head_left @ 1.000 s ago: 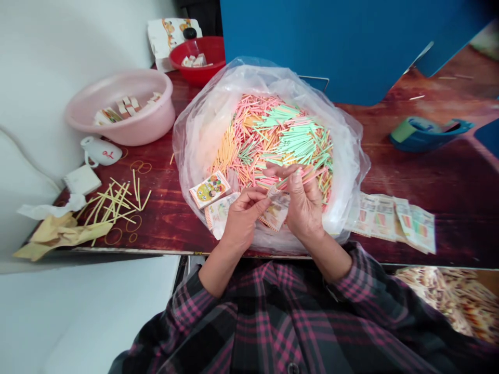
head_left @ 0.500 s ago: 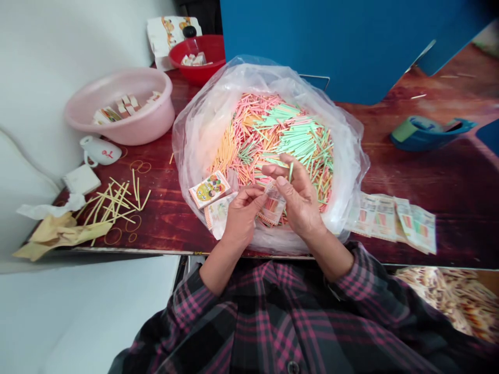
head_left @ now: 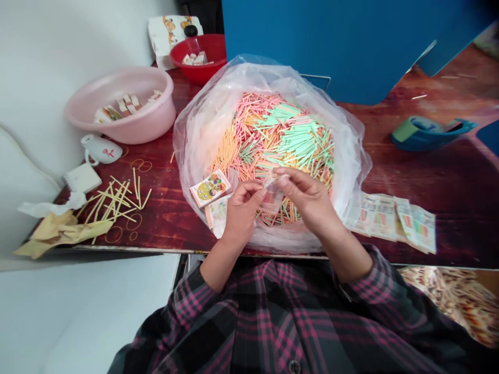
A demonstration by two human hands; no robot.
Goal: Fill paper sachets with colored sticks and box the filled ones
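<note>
Between my hands, over the bag, is a small clear printed packet (head_left: 272, 201). My left hand (head_left: 242, 209) is closed, pinching the packet's left side between thumb and fingers. My right hand (head_left: 307, 196) is closed too, its thumb and forefinger pinched at the packet's top edge; whether a stick is also between them is hidden. Beneath the hands lies a clear plastic bag (head_left: 202, 122) spread wide, full of thin pink, orange and green sticks (head_left: 298, 137). A printed card box (head_left: 211, 188) and a white printed packet (head_left: 219, 214) rest on the bag's near left rim.
Left are a pink basin (head_left: 158, 117) with small boxes, a white mug (head_left: 102, 149) on its side, loose yellow sticks (head_left: 113, 200) and rubber bands. A red bowl (head_left: 214, 67) stands behind. Filled packets (head_left: 390, 218) and a blue container (head_left: 423, 140) sit right; a blue panel (head_left: 312, 47) rises behind.
My right hand has come down to the packet's top edge, its fingers closing together. The green stick seen between those fingers no longer shows. My left hand keeps its hold.
</note>
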